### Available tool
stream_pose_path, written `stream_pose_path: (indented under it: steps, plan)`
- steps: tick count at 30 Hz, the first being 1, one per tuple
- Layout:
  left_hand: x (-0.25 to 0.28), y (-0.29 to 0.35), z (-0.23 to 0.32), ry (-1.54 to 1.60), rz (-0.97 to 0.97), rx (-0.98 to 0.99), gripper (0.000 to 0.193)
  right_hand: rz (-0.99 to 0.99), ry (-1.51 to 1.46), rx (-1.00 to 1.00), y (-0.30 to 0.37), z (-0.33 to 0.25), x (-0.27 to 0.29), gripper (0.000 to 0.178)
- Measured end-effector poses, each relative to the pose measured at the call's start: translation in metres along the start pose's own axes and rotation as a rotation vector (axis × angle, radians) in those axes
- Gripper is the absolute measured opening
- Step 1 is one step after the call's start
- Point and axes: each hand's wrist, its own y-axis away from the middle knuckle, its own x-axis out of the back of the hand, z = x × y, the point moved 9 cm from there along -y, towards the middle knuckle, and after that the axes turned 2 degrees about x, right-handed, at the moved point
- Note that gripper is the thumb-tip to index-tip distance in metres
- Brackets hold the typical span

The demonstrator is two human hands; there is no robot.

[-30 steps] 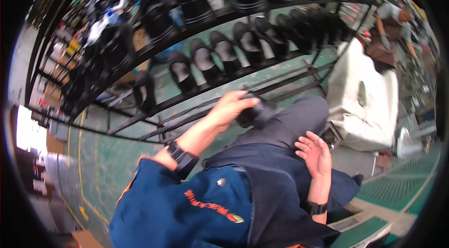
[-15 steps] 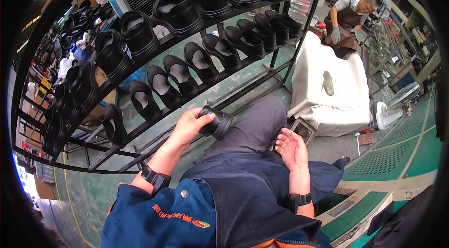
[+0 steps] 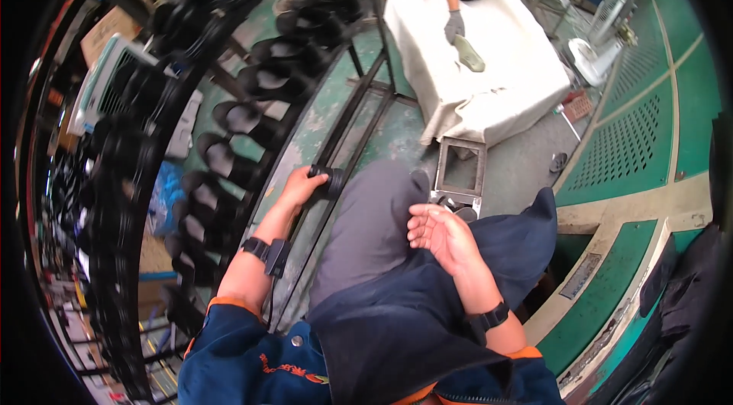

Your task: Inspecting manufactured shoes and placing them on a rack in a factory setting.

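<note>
A black shoe [image 3: 331, 182] is gripped at one end by my left hand [image 3: 304, 183], with the thumb on top of it. The shoe is beside my left knee, next to the rack, and most of its shape is hidden by the viewing angle. My right hand [image 3: 443, 233] is raised over my lap, palm turned inward. Its fingers are loosely bent and apart, with nothing seen in them. Further left, more black shoes [image 3: 252, 122] stand in rows on a dark metal rack [image 3: 172, 119]; several are blurred.
A cloth-covered table [image 3: 519, 69] stands ahead. Across it a co-worker's gloved hand [image 3: 455, 25] touches a greenish shoe-shaped piece [image 3: 469, 55]. A metal frame stool [image 3: 462, 168] stands before the table. At right are a white fan [image 3: 595, 58] and green perforated panels [image 3: 622, 141].
My view has turned to the right. My left hand keeps hold of the shoe. The co-worker's gloved hand has reached onto the greenish piece. My right hand stays loosely open.
</note>
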Motion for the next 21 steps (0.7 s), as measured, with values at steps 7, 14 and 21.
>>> stream_pose_path:
  steps: [7,14,21]
  plan:
    - [-0.034,-0.251,0.128,-0.777,0.323,-0.393,0.047,0.233,-0.101,0.043,0.000,-0.029,0.058,0.037]
    - [-0.105,-0.283,0.137,-0.395,0.089,-0.465,0.074,0.302,-0.097,-0.030,-0.028,-0.035,0.073,0.037]
    - [-0.102,-0.048,0.184,0.017,-0.420,-0.442,0.042,0.187,0.173,-0.005,-0.030,-0.053,0.027,0.034]
